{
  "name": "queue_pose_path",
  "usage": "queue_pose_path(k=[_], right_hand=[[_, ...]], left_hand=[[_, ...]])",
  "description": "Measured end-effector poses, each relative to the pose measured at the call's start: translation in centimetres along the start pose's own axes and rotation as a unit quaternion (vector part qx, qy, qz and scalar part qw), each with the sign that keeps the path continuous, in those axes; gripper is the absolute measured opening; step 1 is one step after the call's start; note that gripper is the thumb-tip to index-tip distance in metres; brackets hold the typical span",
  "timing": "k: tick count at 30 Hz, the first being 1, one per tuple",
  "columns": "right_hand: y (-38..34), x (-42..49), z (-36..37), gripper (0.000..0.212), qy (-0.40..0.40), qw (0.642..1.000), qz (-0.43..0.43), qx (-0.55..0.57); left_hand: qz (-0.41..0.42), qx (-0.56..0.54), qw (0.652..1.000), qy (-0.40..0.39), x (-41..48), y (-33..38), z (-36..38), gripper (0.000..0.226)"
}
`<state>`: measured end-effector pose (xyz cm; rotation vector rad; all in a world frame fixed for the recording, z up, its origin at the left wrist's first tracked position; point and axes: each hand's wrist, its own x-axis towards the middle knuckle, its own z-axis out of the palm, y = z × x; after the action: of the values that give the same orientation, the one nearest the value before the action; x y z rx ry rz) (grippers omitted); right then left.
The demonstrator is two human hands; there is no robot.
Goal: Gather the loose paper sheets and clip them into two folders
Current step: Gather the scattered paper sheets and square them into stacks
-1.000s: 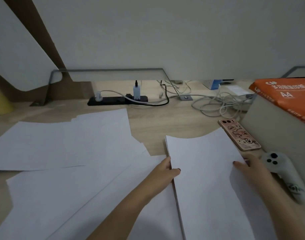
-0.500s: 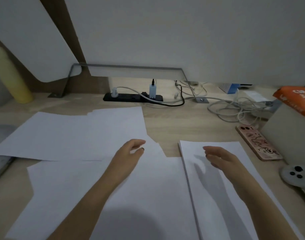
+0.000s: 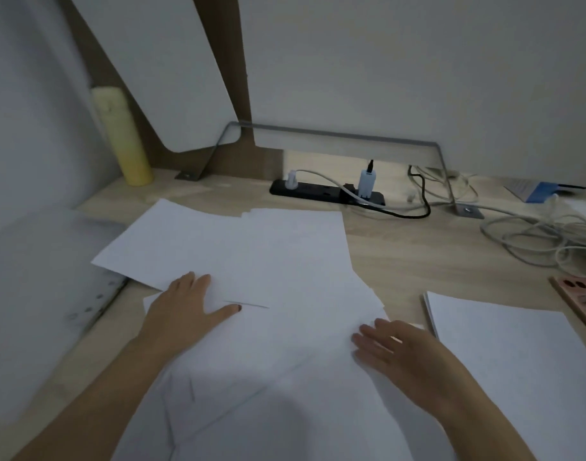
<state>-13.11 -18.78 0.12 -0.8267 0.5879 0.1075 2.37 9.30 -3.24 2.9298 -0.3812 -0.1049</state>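
from the head view, we're in the gathering step: loose sheets (image 3: 268, 254) lie fanned and overlapping across the middle of the desk (image 3: 394, 261), while a neat stack (image 3: 517, 354) sits squared up just to the right, apart from the mess. the left hand (image 3: 188, 307) lies flat on the left side of the sheets, fingers straight and spread, thumb pointing right along a paper edge, gripping nothing. the right hand (image 3: 401, 354) is flat too, fingers straight, resting on the near right corner of the spread. so the paper is under both palms, not pinched. next move, i'd say: sweep the hands inward to slide the sheets together, then square the edges. a grey flat thing with a row of holes (image 3: 52, 277) at the far left may be a folder; hard to tell. nothing is clipped yet.
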Motion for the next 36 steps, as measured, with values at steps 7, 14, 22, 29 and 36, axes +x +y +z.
queue_pose_path(k=[7, 14, 22, 29, 36], right_hand=[[1.0, 0.9, 1.9, 0.036, -0.009, 1.000, 0.000, -0.009], [3.7, 3.1, 4.2, 0.011, 0.038, 0.980, -0.049, -0.188], [4.4, 4.1, 4.3, 0.053, -0.147, 0.980, -0.025, -0.128], [5.0, 3.2, 4.3, 0.053, -0.174, 0.977, -0.053, -0.113], [6.1, 3.4, 4.8, 0.044, -0.069, 0.985, -0.073, -0.141]], left_hand=[[0.169, 0.178, 0.965, 0.092, 2.0, -1.0, -0.3, 0.042], [0.173, 0.128, 0.962, 0.169, 1.3, 0.2, -1.2, 0.043], [0.267, -0.138, 0.954, -0.006, -4.1, 7.8, -1.7, 0.036], [0.130, -0.096, 0.987, 0.017, 0.0, 5.3, 0.1, 0.051], [-0.009, -0.091, 0.995, -0.041, 4.2, 0.3, -0.2, 0.078]])
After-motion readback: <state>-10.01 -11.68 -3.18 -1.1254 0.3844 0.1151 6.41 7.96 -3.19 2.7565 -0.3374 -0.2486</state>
